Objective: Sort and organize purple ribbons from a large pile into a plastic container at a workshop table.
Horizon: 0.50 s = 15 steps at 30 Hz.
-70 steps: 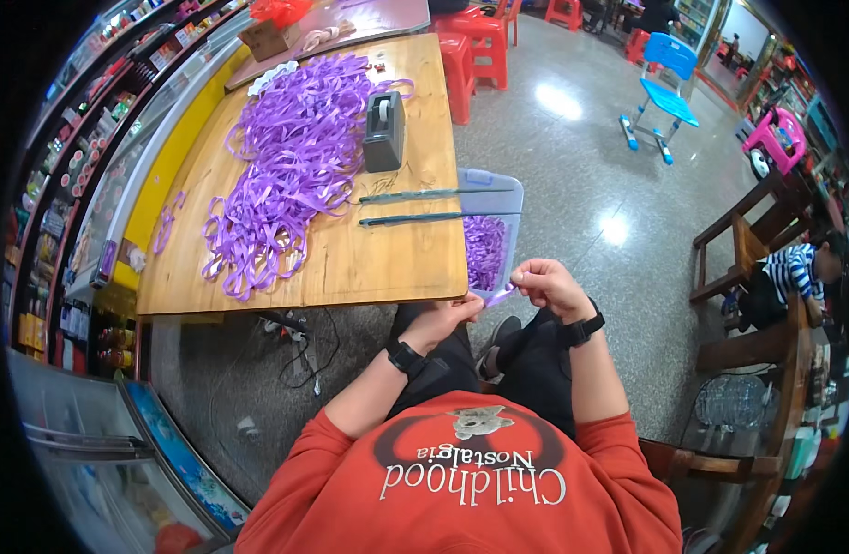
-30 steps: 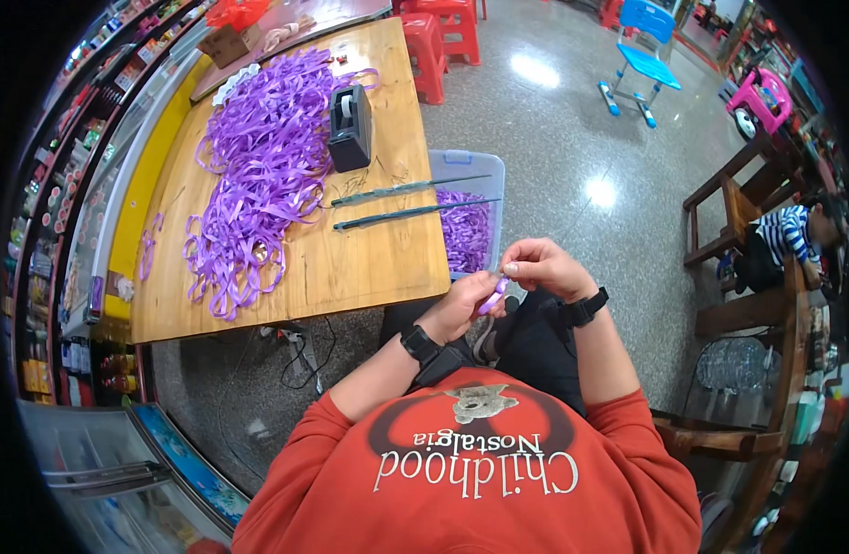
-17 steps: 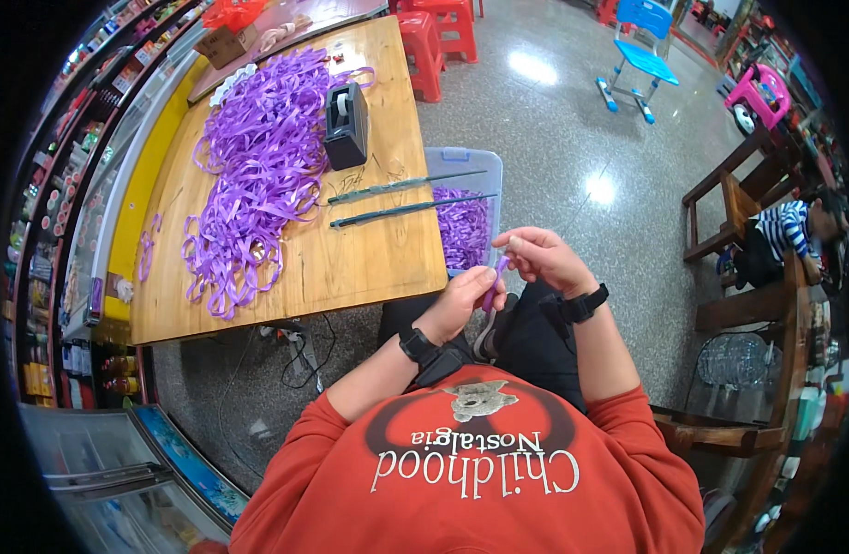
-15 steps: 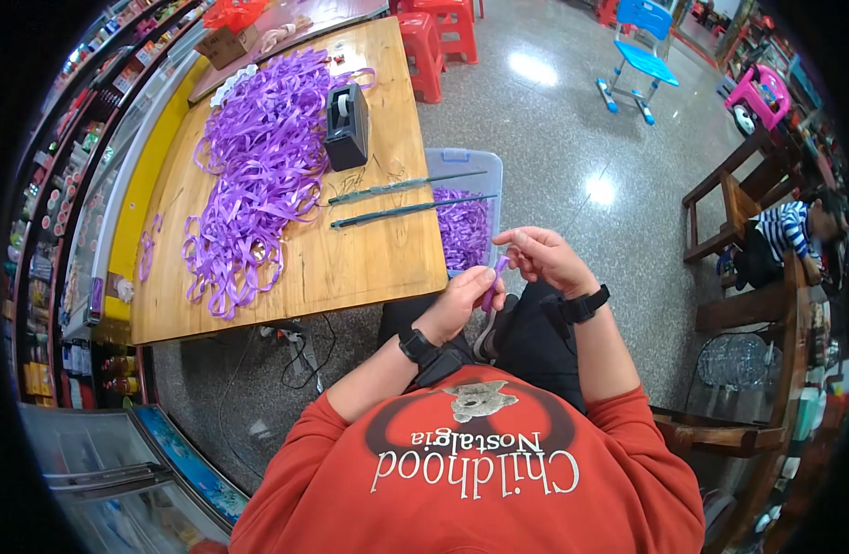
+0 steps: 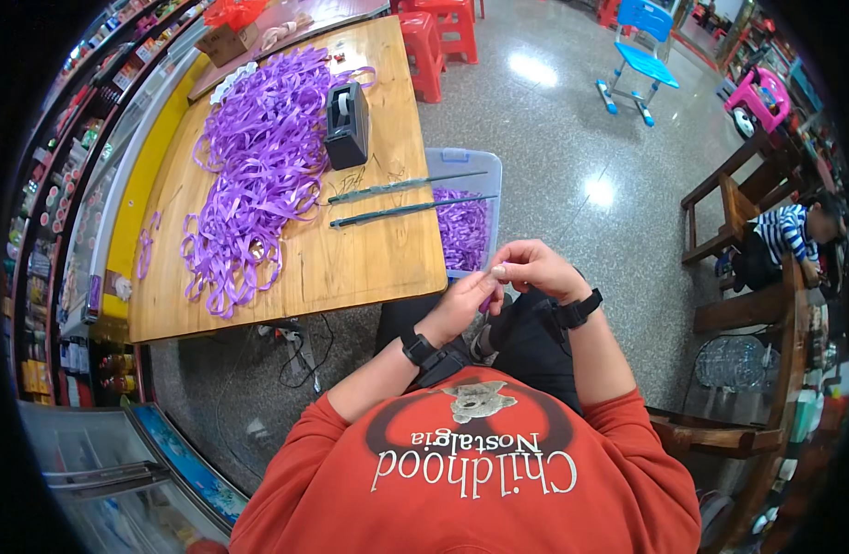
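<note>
My left hand [image 5: 461, 303] is closed on a purple ribbon [image 5: 485, 304], mostly hidden by my fingers. Against it, my right hand [image 5: 538, 269] pinches with thumb and forefinger at the ribbon's upper part. Both hands meet above my lap, just off the table's near right corner. A large heap of purple ribbon loops [image 5: 258, 166] covers the middle of the wooden table [image 5: 360, 268]. Beside the heap stands a black tape dispenser [image 5: 347, 129]. Two thin dark rods [image 5: 406, 210] lie across the table's right edge. Below that edge, a clear plastic bin [image 5: 492, 175] holds many purple ribbon pieces [image 5: 461, 231].
A few loose ribbon loops [image 5: 148, 245] lie at the table's left. Red stools [image 5: 424, 55] and a blue chair [image 5: 646, 60] stand farther off. At right, a person in a striped top [image 5: 784, 231] is by wooden chairs [image 5: 743, 198]. Stocked shelves [image 5: 51, 198] line the left.
My right hand has come down and left to meet my left hand, its fingers now closing at the ribbon. The table's things stay put.
</note>
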Each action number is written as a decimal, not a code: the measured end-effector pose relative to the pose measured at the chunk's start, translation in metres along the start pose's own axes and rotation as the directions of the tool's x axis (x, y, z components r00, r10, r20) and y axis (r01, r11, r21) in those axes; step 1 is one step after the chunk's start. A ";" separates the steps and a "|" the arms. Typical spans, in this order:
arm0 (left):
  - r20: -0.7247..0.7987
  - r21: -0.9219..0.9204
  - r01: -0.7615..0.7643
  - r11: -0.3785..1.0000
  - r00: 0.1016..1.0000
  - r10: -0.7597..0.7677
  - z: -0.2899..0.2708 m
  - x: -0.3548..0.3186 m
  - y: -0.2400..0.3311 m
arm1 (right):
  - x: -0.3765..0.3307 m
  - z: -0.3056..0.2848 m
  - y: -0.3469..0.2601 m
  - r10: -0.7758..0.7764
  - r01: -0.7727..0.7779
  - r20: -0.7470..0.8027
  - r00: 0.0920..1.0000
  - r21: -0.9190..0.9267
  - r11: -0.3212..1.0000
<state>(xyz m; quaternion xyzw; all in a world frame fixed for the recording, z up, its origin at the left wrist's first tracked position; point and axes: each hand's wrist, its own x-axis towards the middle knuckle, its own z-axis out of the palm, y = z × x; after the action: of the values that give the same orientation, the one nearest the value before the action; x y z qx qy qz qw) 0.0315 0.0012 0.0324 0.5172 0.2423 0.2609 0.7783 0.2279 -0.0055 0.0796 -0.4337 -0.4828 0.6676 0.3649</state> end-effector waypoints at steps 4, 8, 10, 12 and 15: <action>-0.024 0.030 0.056 0.998 0.998 -0.055 -0.005 -0.007 -0.004 | 0.004 -0.009 0.006 0.062 -0.065 -0.071 0.996 -0.038 0.997; -0.143 0.071 0.191 0.979 0.973 -0.179 -0.028 -0.021 -0.013 | 0.029 -0.028 0.025 0.197 -0.222 -0.159 0.968 -0.157 0.962; -0.160 0.078 0.233 0.969 0.962 -0.219 -0.041 -0.026 -0.017 | 0.054 -0.032 0.037 0.161 -0.241 -0.316 0.935 -0.236 0.941; -0.215 0.013 0.196 0.981 0.958 -0.189 -0.047 -0.029 -0.019 | 0.078 -0.040 0.050 0.095 -0.164 -0.311 0.946 -0.204 0.965; -0.181 0.009 0.179 0.984 0.968 -0.174 -0.056 -0.033 -0.026 | 0.095 -0.044 0.052 0.131 -0.201 -0.498 0.857 -0.090 0.975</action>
<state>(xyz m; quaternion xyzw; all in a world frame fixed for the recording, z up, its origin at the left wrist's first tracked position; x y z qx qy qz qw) -0.0251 0.0095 -0.0076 0.4778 0.3597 0.2329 0.7669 0.2314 0.0808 0.0008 -0.6528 -0.3808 0.5297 0.3850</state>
